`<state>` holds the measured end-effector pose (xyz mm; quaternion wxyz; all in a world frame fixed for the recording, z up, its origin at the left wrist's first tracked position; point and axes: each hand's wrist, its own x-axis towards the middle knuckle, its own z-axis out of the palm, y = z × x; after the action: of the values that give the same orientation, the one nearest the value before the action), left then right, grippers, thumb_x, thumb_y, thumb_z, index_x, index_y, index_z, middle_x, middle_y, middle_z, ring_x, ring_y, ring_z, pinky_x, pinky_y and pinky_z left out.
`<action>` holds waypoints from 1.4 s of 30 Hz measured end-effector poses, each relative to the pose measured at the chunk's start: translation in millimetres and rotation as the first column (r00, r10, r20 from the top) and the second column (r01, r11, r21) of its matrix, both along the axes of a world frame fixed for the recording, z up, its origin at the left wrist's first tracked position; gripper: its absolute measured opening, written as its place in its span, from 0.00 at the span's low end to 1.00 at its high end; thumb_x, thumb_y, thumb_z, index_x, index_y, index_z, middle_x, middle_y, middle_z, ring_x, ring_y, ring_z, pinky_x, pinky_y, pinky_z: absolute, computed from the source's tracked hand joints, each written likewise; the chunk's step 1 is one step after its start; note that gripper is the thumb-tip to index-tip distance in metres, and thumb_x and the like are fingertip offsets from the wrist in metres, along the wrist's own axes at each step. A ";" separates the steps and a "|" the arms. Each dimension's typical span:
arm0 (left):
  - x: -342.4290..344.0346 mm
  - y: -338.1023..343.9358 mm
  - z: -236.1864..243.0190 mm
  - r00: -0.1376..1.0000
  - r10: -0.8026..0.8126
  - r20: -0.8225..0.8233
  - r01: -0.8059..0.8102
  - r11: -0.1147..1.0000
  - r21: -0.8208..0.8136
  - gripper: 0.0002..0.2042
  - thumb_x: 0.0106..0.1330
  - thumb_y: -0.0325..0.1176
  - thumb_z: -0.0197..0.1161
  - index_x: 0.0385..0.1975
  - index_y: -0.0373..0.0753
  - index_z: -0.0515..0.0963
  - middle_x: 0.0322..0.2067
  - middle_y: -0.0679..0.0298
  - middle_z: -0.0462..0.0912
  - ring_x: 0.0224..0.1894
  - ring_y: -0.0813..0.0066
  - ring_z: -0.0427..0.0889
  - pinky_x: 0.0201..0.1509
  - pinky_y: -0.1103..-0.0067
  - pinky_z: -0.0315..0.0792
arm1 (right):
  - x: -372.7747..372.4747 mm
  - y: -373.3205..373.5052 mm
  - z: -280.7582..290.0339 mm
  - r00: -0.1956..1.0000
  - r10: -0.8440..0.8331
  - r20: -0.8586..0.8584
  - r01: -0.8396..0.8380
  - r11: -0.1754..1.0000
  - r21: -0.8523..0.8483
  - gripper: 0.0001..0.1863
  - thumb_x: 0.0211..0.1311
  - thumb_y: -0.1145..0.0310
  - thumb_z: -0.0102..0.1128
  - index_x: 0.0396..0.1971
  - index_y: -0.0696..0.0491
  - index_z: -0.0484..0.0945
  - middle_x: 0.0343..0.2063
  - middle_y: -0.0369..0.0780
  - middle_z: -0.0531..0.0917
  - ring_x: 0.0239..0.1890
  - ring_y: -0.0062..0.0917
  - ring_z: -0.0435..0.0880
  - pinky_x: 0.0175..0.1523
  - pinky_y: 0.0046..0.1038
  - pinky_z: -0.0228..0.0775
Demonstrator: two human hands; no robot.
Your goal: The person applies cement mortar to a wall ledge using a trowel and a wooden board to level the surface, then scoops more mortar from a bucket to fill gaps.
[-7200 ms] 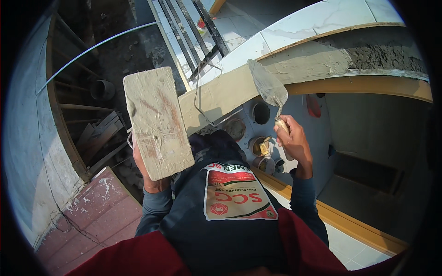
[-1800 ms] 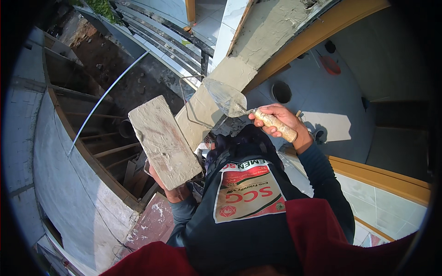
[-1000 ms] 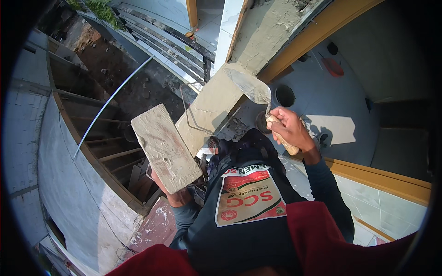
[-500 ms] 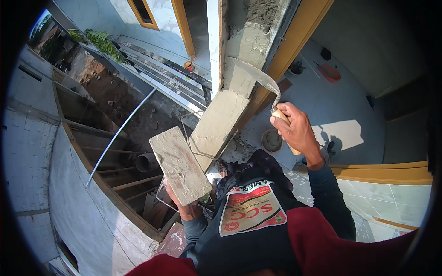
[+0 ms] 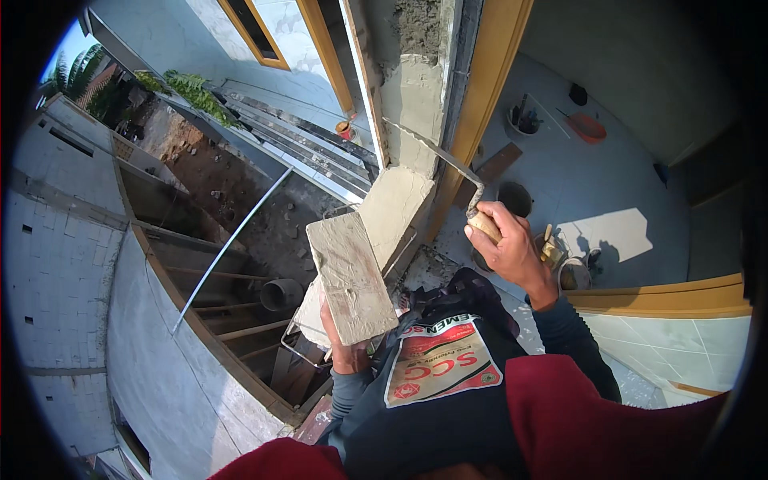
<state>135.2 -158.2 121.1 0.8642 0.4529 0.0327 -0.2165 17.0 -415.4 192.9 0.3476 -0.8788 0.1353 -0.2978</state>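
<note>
My left hand (image 5: 342, 342) grips a rectangular board (image 5: 350, 278) from below, its thumb along the side; its upper face is smeared with mortar. My right hand (image 5: 512, 246) is wrapped round the wooden handle of a trowel (image 5: 432, 146). Seen nearly edge-on, the blade points up and left, in front of the narrow wall strip (image 5: 412, 96); I cannot tell whether it touches. That strip is smooth with mortar in its middle and rough and darker higher up. Below it, a pale mortar-covered section (image 5: 396, 206) runs down behind the board, bent wire beside it.
A yellow-brown door frame (image 5: 490, 84) stands right of the strip. On the room floor are a dark bucket (image 5: 514, 198), an orange basin (image 5: 588, 128) and a container of tools (image 5: 524, 122). At left, a pale thin pipe (image 5: 232, 240) crosses above a drop with wooden beams.
The trowel blade has turned from showing its flat face to nearly edge-on. The board has shifted up and right in the picture and turned a little more upright. The whole view has shifted somewhat.
</note>
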 end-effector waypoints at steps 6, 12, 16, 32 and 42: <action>5.0 12.3 -5.5 0.994 -0.093 0.063 0.093 0.996 0.002 0.18 0.72 0.34 0.46 0.57 0.31 0.68 0.45 0.53 0.80 0.40 0.64 0.85 0.41 0.72 0.81 | -13.6 -7.7 -71.3 0.973 0.028 -0.231 -0.018 0.999 0.047 0.12 0.57 0.73 0.62 0.38 0.60 0.72 0.30 0.54 0.81 0.34 0.53 0.81 0.37 0.43 0.72; 8.0 11.8 -5.1 0.995 -0.089 0.048 0.087 0.996 0.036 0.18 0.72 0.35 0.45 0.55 0.32 0.70 0.43 0.55 0.81 0.38 0.65 0.85 0.39 0.72 0.82 | 2.0 -2.9 -74.3 0.957 -0.030 -0.290 0.055 0.996 0.077 0.12 0.58 0.71 0.62 0.38 0.62 0.73 0.29 0.55 0.80 0.34 0.53 0.80 0.38 0.40 0.71; 7.6 10.7 -7.6 0.996 -0.086 0.033 0.085 0.996 0.008 0.18 0.72 0.36 0.45 0.56 0.33 0.70 0.43 0.55 0.81 0.37 0.65 0.85 0.37 0.73 0.82 | 7.5 -1.0 -32.1 0.973 -0.042 -0.226 0.063 0.994 0.088 0.12 0.58 0.71 0.61 0.37 0.62 0.73 0.27 0.56 0.80 0.34 0.55 0.79 0.37 0.44 0.72; 21.0 -20.0 -15.7 0.932 -0.337 0.133 0.351 0.931 -0.097 0.23 0.72 0.43 0.41 0.58 0.34 0.70 0.50 0.51 0.81 0.44 0.61 0.85 0.42 0.69 0.80 | -4.3 14.1 12.8 0.836 0.457 0.304 -0.266 -0.147 0.953 0.21 0.65 0.65 0.54 0.49 0.68 0.70 0.30 0.49 0.78 0.16 0.22 0.75 0.17 0.20 0.67; 49.6 -25.2 -20.6 0.868 -0.424 -0.257 0.053 0.595 -0.802 0.22 0.67 0.42 0.49 0.53 0.32 0.72 0.43 0.48 0.79 0.34 0.61 0.76 0.28 0.74 0.74 | -36.3 -27.6 9.0 0.793 0.609 0.020 0.156 -0.233 0.960 0.21 0.67 0.64 0.51 0.49 0.67 0.68 0.27 0.49 0.75 0.13 0.22 0.71 0.12 0.20 0.61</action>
<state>184.7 -183.4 100.5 0.9059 -0.0202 0.0603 -0.4187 -19.3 -442.9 201.9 0.8894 -0.3353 0.2139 0.2253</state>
